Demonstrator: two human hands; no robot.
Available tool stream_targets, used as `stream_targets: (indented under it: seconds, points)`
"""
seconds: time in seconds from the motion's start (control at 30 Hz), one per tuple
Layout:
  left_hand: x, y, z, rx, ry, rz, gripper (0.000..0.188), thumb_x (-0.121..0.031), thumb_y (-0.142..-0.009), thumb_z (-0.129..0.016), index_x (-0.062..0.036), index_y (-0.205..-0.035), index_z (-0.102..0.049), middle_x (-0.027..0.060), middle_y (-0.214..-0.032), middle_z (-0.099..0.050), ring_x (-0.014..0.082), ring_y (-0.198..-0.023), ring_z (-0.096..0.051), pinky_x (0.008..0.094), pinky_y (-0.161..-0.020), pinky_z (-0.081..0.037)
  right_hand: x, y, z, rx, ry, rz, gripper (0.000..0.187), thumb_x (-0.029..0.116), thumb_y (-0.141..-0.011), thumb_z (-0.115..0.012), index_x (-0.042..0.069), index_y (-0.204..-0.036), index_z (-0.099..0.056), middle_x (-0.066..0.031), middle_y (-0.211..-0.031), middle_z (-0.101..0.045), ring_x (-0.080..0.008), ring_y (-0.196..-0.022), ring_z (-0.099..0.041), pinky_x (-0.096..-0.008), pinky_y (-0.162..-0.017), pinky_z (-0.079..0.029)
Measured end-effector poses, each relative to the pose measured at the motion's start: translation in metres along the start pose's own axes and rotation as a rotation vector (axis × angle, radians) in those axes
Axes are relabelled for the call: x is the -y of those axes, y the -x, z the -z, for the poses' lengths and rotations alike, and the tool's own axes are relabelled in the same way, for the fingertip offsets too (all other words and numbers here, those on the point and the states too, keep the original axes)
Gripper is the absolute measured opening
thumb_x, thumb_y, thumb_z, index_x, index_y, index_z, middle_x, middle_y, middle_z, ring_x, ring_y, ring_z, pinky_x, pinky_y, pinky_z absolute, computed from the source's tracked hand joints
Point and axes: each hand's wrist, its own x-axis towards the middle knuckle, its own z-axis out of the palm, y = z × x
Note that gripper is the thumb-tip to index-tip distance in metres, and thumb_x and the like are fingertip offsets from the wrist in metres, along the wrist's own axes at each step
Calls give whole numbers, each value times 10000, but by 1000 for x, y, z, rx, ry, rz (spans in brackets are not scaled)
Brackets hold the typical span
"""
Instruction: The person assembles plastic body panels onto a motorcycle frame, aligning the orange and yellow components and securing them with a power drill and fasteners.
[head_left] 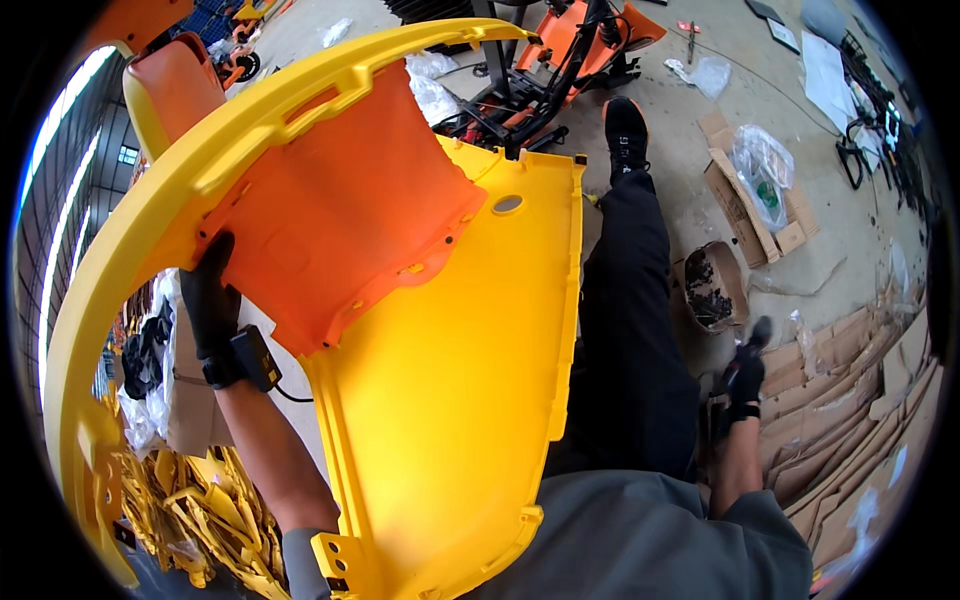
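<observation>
- Grey concrete floor [840,225] spreads beyond the grip.
- Black-gloved left hand [211,308] grasps an orange plastic panel [350,190]; a curved yellow plastic shell [450,400] sits just right.
- Black-gloved right hand [742,380], well right: blurred, hold unclear.
- Step seems steadying; next likely calls for a firm left grasp.

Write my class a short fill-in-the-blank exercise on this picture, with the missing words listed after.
1. The left grip wears a glove coloured ____.
2. In this view, the smaller panel overlapping the wide yellow panel is coloured ____.
3. The layered brown sheets at the lower right are made of ____.

Missing words: black; orange; cardboard.
</observation>
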Motion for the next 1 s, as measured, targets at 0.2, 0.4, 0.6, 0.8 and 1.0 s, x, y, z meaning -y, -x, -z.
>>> stream_targets:
  seconds: [0.2,0.4,0.6,0.8,1.0]
  points:
    - [11,3,-19,-91,615,401,269,17,-803,-644,-7,-1071,-647,193,-1106,-601,339,-1052,-577,377,-876,-481,159,-54,78,105,-1211,-10,442,298,-926,-589,86,-1297,-475,-107,-1150,-613,-225,-1068,-593,-383,-972,-452]
    - [-7,-7,-16,-108,960,572,227,7,-845,-628,18,-1071,-610,156,-1075,-601,289,-1025,-586,346,-854,-485,347,-31,47,500,-868,498,767,263,-811,-688,0,-1419,-303,-82,-1073,-535,-191,-984,-545,-381,-942,-445]
    - [-1,1,-14,-50,676,399,268,-6,-863,-623,49,-1116,-554,125,-1059,-607,232,-1001,-596,324,-837,-490,422,16,-16,795,-456,338,544,122,-791,-729,40,-1281,-507,-112,-1228,-576,-229,-1131,-565,-347,-994,-449]
    - [7,5,-11,-45,485,344,230,6,-839,-620,-14,-1067,-651,174,-1078,-629,322,-1010,-605,364,-854,-488,502,11,-125,847,-305,1098,562,79,-755,-778,43,-1255,-525,-80,-1181,-594,-191,-1058,-581,-325,-950,-472]
    - [9,7,-13,-17,239,212,277,0,-846,-624,-41,-1120,-644,158,-1106,-643,314,-1031,-610,360,-849,-494,515,-10,-181,1048,-570,812,497,129,-792,-762,30,-1220,-529,-82,-1106,-609,-176,-973,-604,-304,-853,-516]
